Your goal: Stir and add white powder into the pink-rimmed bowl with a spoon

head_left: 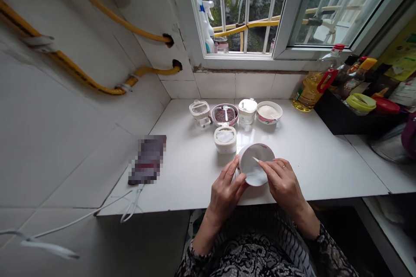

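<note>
A white bowl (256,177) with a pink-marked rim sits tilted toward me near the counter's front edge. My left hand (225,188) is closed on the bowl's left side, fingers along its outer wall. Pinched in my right hand (281,181) is a small white spoon (256,159), its end pointing into the bowl; its far tip is hard to make out. Just behind the bowl stands a white seasoning jar (225,140) with white contents showing at its top.
Behind are a clear-lidded jar (200,114), a dark-filled bowl (224,114) under a clear cover, another white-lidded jar (247,111) and a bowl of white powder (269,112). An oil bottle (313,82) stands right. A blurred dark object (147,160) with a white cable lies left.
</note>
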Demonstrator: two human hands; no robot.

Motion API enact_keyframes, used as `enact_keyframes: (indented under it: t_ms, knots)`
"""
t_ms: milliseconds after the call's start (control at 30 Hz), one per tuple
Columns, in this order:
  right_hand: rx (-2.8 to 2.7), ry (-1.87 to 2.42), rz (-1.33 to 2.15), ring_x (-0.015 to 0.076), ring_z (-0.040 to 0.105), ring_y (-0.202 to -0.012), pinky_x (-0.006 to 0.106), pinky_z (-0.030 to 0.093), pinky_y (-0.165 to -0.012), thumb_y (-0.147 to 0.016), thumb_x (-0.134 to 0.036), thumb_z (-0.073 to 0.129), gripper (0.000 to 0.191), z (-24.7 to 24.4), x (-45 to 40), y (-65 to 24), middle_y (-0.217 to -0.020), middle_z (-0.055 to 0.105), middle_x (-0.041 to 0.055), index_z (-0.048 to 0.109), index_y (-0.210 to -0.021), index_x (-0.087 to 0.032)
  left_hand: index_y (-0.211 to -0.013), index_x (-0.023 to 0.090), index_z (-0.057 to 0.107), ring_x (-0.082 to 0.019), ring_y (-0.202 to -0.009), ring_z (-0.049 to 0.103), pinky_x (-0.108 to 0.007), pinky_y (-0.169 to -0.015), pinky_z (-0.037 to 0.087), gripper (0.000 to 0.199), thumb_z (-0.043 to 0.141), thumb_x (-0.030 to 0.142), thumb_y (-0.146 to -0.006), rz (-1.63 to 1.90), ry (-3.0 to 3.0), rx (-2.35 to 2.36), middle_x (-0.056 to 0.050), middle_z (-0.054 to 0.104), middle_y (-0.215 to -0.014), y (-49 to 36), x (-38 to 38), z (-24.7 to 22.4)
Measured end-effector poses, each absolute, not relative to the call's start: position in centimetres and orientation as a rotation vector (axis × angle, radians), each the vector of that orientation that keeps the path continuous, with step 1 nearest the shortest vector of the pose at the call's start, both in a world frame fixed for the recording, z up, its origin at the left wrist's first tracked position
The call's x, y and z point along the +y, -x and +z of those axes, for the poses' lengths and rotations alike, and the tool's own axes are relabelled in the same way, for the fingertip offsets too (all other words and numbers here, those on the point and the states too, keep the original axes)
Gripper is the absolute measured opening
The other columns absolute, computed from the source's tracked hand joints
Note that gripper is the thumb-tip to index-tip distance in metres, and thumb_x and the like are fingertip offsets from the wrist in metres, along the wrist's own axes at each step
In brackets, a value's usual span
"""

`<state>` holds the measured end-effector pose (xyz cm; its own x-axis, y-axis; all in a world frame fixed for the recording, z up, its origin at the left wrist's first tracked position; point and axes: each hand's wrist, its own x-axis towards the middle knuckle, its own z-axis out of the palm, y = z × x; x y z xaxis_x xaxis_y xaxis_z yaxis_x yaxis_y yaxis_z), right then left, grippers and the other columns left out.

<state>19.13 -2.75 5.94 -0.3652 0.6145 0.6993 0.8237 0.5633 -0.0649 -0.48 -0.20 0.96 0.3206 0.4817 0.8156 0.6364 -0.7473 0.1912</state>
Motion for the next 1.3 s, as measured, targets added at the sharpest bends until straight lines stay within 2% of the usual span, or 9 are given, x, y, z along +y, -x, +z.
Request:
enact_keyframes:
  t_ms: [167,333,467,567,667,767,1167,1300]
  knots:
    - [-2.247,1.123,-0.269,0.0195,0.061,-0.074,0.039,0.054,-0.078,-0.094,0.000,0.042,0.037,6.3,-4.8,-20.1,-0.084,0.073,0.0086,0.068,-0.116,-0.014,-0.097,0.019,0.061,-0.029,-0.119,0.068,-0.039,-0.090,0.062,0.005,0.062,0.022,-0.095,-1.399,2.430,-1.045,-0.021,0.065,-0.133,0.5,-0.2,0.9]
    - [-2.198,1.105,-0.283,0.0195,0.061,-0.077,0.039,0.054,-0.081,-0.092,0.002,0.043,0.040,6.8,-5.4,-20.5,-0.088,0.074,0.0083,0.067,-0.119,-0.015,-0.100,0.020,0.062,-0.029,-0.120,0.067,-0.039,-0.091,0.062,0.008,0.065,0.022,-0.093,-1.387,2.435,-1.045,-0.019,0.064,-0.136,0.6,-0.2,0.7]
    - [-2.250,1.061,-0.280,0.0199,0.060,-0.077,0.038,0.053,-0.079,-0.091,0.002,0.044,0.035,6.7,-4.9,-20.3,-0.086,0.073,0.0087,0.069,-0.110,-0.014,-0.098,0.020,0.061,-0.029,-0.120,0.067,-0.040,-0.090,0.062,0.006,0.064,0.022,-0.094,-1.382,2.438,-1.044,-0.020,0.065,-0.135,0.6,-0.2,0.7]
    - [-2.215,1.118,-0.245,0.0209,0.059,-0.077,0.039,0.052,-0.078,-0.090,0.003,0.044,0.036,6.6,-4.9,-20.9,-0.085,0.072,0.0077,0.068,-0.109,-0.015,-0.099,0.020,0.060,-0.029,-0.119,0.068,-0.040,-0.089,0.063,0.006,0.063,0.022,-0.094,-1.371,2.438,-1.034,-0.020,0.066,-0.133,0.6,-0.1,0.7]
    - [-2.107,1.209,-0.269,0.0217,0.060,-0.079,0.038,0.051,-0.077,-0.091,0.001,0.046,0.034,6.3,-5.1,-21.6,-0.087,0.072,0.0075,0.067,-0.110,-0.016,-0.098,0.019,0.060,-0.029,-0.118,0.068,-0.040,-0.090,0.063,0.005,0.063,0.021,-0.094,-1.379,2.418,-1.029,-0.021,0.066,-0.131,0.5,-0.1,0.7]
    - [-2.050,1.307,-0.293,0.0210,0.060,-0.074,0.037,0.049,-0.074,-0.092,-0.001,0.046,0.031,5.8,-5.0,-21.7,-0.080,0.071,0.0064,0.067,-0.109,-0.016,-0.097,0.019,0.061,-0.030,-0.118,0.068,-0.040,-0.090,0.063,0.005,0.063,0.020,-0.094,-1.386,2.419,-1.036,-0.021,0.066,-0.132,0.5,-0.1,0.7]
    - [-1.875,1.451,-0.083,0.0200,0.064,-0.068,0.034,0.050,-0.067,-0.095,-0.011,0.049,0.024,5.9,-5.2,-21.9,-0.073,0.071,0.0039,0.072,-0.100,-0.020,-0.100,0.020,0.062,-0.029,-0.121,0.067,-0.040,-0.091,0.062,0.009,0.065,0.020,-0.092,-1.388,2.446,-1.030,-0.019,0.062,-0.141,0.6,-0.1,0.6]
    - [-1.766,1.483,0.108,0.0215,0.067,-0.071,0.033,0.053,-0.065,-0.092,-0.016,0.052,0.022,5.2,-5.2,-21.3,-0.074,0.073,0.0043,0.074,-0.094,-0.021,-0.101,0.020,0.062,-0.029,-0.121,0.067,-0.040,-0.091,0.062,0.009,0.064,0.020,-0.093,-1.383,2.448,-1.020,-0.020,0.063,-0.139,0.6,-0.1,0.7]
